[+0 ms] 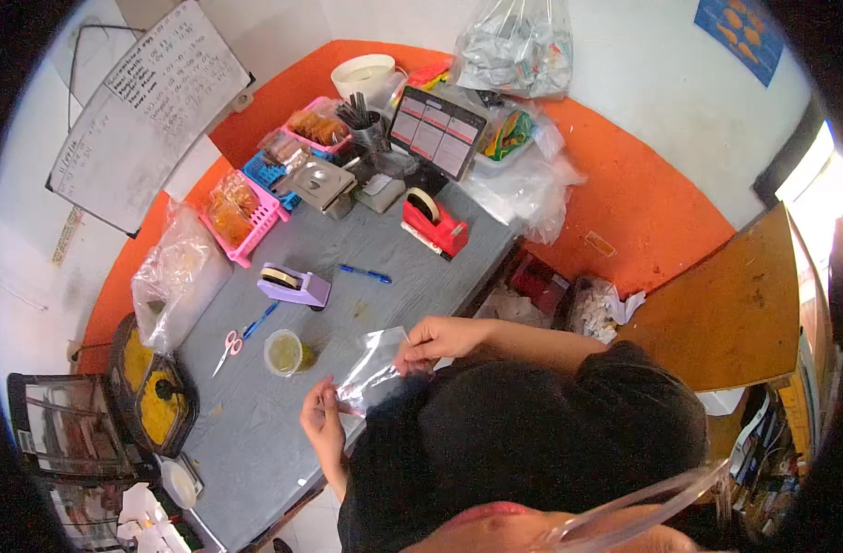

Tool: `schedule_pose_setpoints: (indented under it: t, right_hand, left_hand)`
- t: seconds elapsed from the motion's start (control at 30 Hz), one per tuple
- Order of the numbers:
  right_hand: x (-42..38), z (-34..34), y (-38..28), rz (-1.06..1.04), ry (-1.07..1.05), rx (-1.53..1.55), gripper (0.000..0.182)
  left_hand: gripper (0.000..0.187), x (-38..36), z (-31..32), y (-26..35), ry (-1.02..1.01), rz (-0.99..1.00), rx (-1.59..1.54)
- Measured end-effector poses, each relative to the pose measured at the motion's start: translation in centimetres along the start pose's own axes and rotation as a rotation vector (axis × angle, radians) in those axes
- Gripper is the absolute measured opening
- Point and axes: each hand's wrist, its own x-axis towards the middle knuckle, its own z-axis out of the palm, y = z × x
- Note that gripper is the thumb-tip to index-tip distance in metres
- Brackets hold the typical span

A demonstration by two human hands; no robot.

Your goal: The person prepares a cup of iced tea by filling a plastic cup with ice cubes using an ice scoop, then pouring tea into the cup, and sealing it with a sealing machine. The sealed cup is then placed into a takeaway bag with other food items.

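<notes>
A clear plastic bag (371, 370) is stretched between both hands, over the table edge close to my body. My left hand (324, 417) pinches its lower left end between thumb and fingers. At the opposite end, my right hand (437, 338) grips the bag with curled fingers. Just beyond it stands a clear plastic cup (287, 353) with yellow-green contents. Pink-handled scissors (228, 351) and a blue pen (261, 320) lie left of the cup. Farther back are a purple tape dispenser (297, 287), another blue pen (366, 274) and a red tape dispenser (436, 226).
Along the grey table's (241, 433) back edge are pink baskets (246, 221) of packaged food, a lidded steel container (322, 182) and a tablet (438, 131). A plastic bag (177, 272) and a black tray with yellow contents (151, 387) border the left side.
</notes>
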Motion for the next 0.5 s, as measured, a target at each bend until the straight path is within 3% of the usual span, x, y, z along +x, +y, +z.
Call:
schedule_pose_setpoints:
  t: [0.07, 0.1, 0.13, 0.2, 0.27, 0.3, 0.37, 0.43, 0.5]
  right_hand:
    - [0.0, 0.4, 0.0, -0.031, -0.053, 0.047, 0.026]
    - [0.1, 0.5, 0.4, -0.043, -0.022, -0.108, 0.028]
    - [0.3, 0.5, 0.8, -0.056, 0.009, -0.263, 0.029]
    - [1.1, 1.0, 2.3, 0.026, 0.139, -0.293, 0.028]
    - [2.0, 1.9, 3.1, 0.08, 0.309, -0.213, 0.023]
    - [2.2, 2.4, 3.1, 0.081, 0.308, -0.211, 0.023]
    - [2.3, 3.6, 2.8, -0.135, 0.319, -0.295, 0.021]
    - [2.5, 4.0, 4.0, -0.204, 0.284, -0.177, 0.025]
    - [2.0, 4.2, 3.7, -0.021, 0.344, -0.426, 0.028]
  left_hand:
    - [0.026, -0.2, -0.2, 0.5, 0.002, -0.048, 0.043]
    - [0.026, 0.1, 0.4, 0.6, 0.001, -0.048, 0.045]
    - [0.025, 0.8, 1.8, 0.9, 0.214, 0.293, 0.209]
    - [0.026, 1.1, 3.4, 1.6, 0.424, 0.637, 0.371]
    - [0.025, 0.3, 4.2, 3.2, 0.519, 0.769, 0.834]
    - [0.025, -0.2, 4.7, 3.5, 0.519, 0.767, 0.836]
    - [0.024, -1.1, 5.8, 3.6, -0.083, 0.268, 0.561]
    - [0.025, -1.1, 6.4, 2.4, -0.086, 0.261, 0.487]
    - [0.025, -1.1, 6.5, 2.0, -0.094, 0.259, 0.414]
